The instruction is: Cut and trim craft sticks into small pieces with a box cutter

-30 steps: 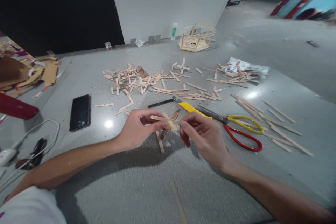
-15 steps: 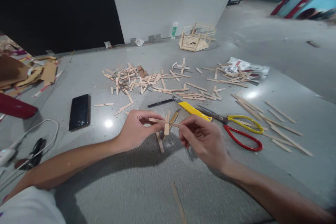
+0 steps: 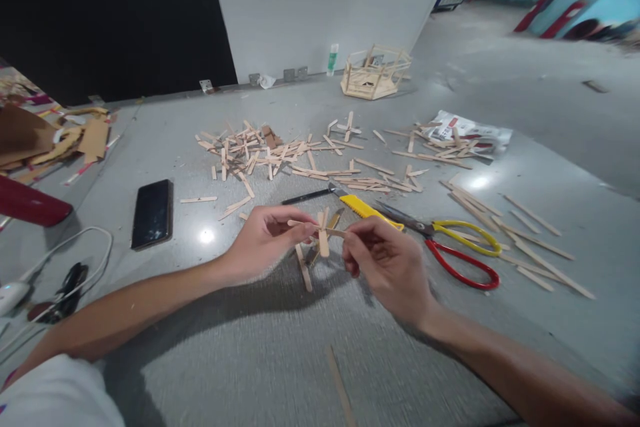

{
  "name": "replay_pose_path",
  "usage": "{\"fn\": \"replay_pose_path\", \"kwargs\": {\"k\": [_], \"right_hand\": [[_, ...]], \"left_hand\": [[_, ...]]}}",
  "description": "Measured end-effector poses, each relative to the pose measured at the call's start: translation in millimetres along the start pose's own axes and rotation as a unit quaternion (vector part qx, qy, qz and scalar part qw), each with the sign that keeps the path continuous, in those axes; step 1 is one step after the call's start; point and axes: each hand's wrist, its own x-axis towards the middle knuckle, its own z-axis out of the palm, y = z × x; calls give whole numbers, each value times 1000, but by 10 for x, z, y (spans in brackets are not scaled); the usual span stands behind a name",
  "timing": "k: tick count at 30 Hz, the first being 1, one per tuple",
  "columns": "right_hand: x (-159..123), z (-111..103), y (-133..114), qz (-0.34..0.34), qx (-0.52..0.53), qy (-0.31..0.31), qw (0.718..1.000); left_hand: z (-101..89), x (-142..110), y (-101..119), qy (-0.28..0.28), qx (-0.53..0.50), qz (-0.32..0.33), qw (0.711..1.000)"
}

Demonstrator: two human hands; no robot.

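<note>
My left hand (image 3: 263,240) pinches one arm of a small cross of wooden craft sticks (image 3: 323,244) between thumb and fingertips. On its other side, my right hand (image 3: 387,263) grips the arm that points right. The cross is held above the table, with one broad stick end facing down toward me. Beneath it lie a short wooden stick piece (image 3: 303,268) and a blade-like strip partly hidden by the cross. Just beyond my right hand is a yellow utility knife (image 3: 365,208), and scissors with red and yellow handles (image 3: 463,273) lie to its right.
A pile of cut sticks (image 3: 250,153) spreads behind my hands. Longer sticks (image 3: 550,263) lie at right, near a white packet (image 3: 467,127). A stick frame (image 3: 373,83) and a glue stick (image 3: 333,60) stand by the wall. A phone (image 3: 151,213) lies left; one stick (image 3: 341,387) lies in front.
The stick cross has shifted slightly to the right and turned a little. My left fingers have moved closer to its centre. Both hands keep their hold.
</note>
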Motion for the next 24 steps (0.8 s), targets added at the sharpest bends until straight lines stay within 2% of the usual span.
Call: {"fn": "replay_pose_path", "kwargs": {"k": [9,16,19,24], "right_hand": [[-18,-2,-5,18,2,-21,1000],[-8,10,-57,37,39,-20,998],[15,20,-68,60,76,-11,995],[35,22,-46,81,100,-11,992]], "left_hand": [[43,-15,-3,40,18,2,999],[43,-18,7,22,16,1,1000],[52,-34,-28,9,-41,2,999],[56,-61,-94,-50,-120,-32,991]]}}
